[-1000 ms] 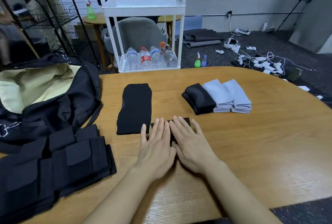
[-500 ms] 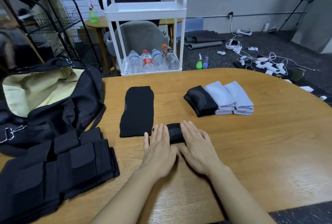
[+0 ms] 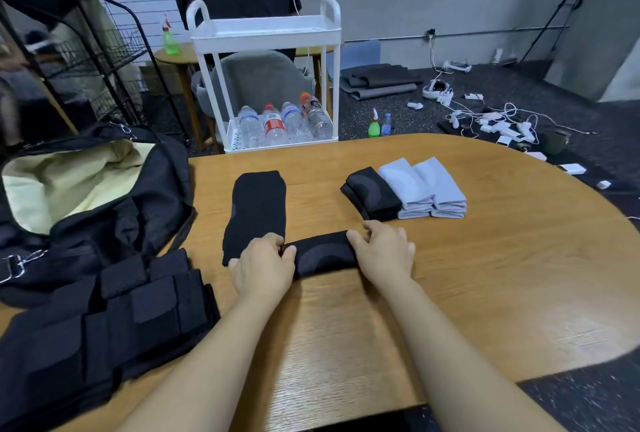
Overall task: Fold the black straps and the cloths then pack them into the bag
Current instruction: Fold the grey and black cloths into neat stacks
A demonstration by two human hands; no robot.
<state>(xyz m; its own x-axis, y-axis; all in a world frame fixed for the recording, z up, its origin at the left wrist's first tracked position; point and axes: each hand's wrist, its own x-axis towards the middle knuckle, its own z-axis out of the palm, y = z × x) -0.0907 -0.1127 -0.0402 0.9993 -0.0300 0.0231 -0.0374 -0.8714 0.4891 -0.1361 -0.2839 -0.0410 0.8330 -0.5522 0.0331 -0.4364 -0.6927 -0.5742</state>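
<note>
Fingers no longer flat as a second ago: left hand (image 3: 263,267) and right hand (image 3: 382,251) now curled, gripping opposite ends of a folded black cloth (image 3: 323,253) lying crosswise on the wooden table (image 3: 485,258). Just left and behind, touching the left hand, a long black cloth (image 3: 258,213) laid flat. Farther right, well apart, a folded stack of black and grey cloths (image 3: 407,190). Open bag (image 3: 86,189) at far left, black straps (image 3: 104,324) piled at near left. Bare tabletop stretching right and near of the hands.
</note>
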